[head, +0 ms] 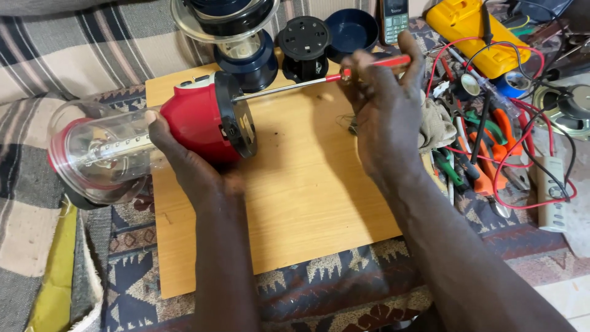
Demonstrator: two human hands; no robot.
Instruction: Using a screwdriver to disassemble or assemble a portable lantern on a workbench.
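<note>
Gripping the red lantern [200, 126] sideways on the wooden board [295, 184], the left hand [184, 160] steadies it while the right hand [384, 92] clenches the screwdriver [319, 79], whose tip, beyond the left grip, may slip off if pressure wavers.

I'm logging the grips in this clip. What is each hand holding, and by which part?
The left hand grips the red lantern around its red body. The right hand holds the screwdriver by its red handle.

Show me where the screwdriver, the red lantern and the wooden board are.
screwdriver [289, 86], head view, on the metal shaft.
red lantern [196, 120], head view, on the red body.
wooden board [307, 184], head view, on its bare middle.
</note>
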